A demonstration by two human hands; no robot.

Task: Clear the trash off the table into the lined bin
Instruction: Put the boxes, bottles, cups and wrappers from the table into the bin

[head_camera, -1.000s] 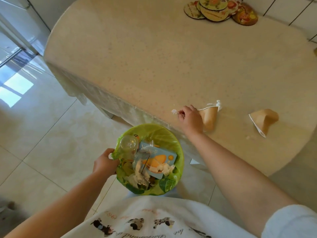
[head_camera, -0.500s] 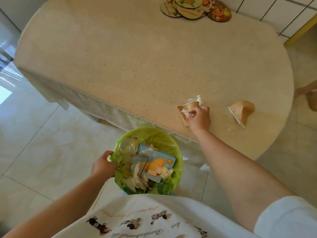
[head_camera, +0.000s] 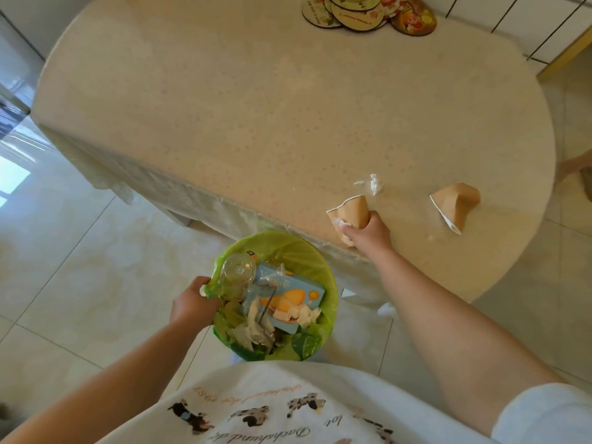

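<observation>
Gripping a crushed brown paper cup (head_camera: 352, 211) together with a white tissue scrap (head_camera: 340, 223), the right hand (head_camera: 368, 233) rests at the near edge of the table (head_camera: 224, 107). Left hand (head_camera: 192, 304) holds the rim of the green-lined bin (head_camera: 315, 261) just below this edge. A second crushed cup (head_camera: 456, 203) and white tissue bits (head_camera: 373, 184) lie nearby on the table.

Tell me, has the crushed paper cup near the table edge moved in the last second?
Yes. The right hand grips the crushed paper cup and has dragged it away from the tissue scraps, toward the table edge above the lined bin.
</observation>
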